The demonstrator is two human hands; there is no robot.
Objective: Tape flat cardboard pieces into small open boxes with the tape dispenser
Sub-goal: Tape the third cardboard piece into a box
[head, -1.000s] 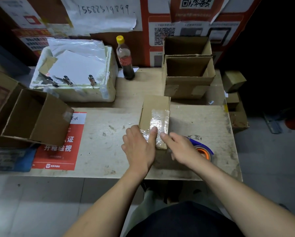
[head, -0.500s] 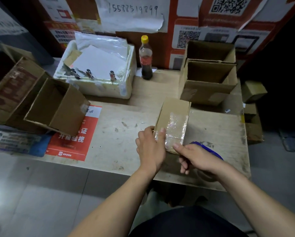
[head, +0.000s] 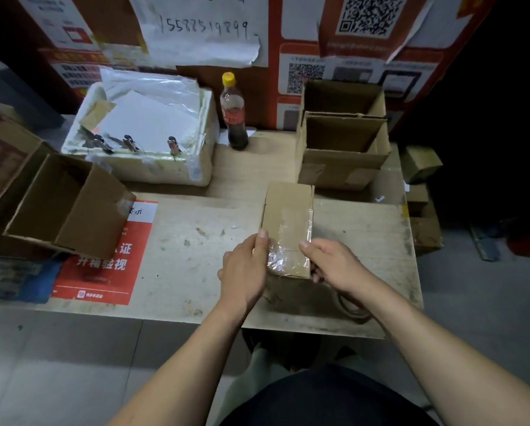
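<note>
Cardboard box (head: 288,222) sits near the front middle of the worn wooden table (head: 196,241), its upper face glossy with clear tape (head: 283,244) that wrinkles toward the near end. The left hand (head: 242,272) grips the box's near left edge, thumb laid up along the top face and the other fingers curled down the side out of sight. The right hand (head: 331,262) grips the near right corner, thumb on top at the edge of the tape, fingers curled under and round the side. Partly hidden beneath the right wrist, a roll-shaped tape dispenser (head: 353,305) lies on the table near its front edge, touched by neither hand. At the back right stand two open cardboard boxes (head: 343,155), one right behind the other, their openings facing the camera. At the left, another open box (head: 70,207) lies tilted, overlapping a red printed sheet (head: 103,259) on the tabletop. A white foam box (head: 153,167) holding white sheets and plastic bags, with metal clips along its front rim, rests at the back left, and just beside it a dark soda bottle (head: 233,115) with a yellow cap stands upright against the wall of posters and QR codes.
</note>
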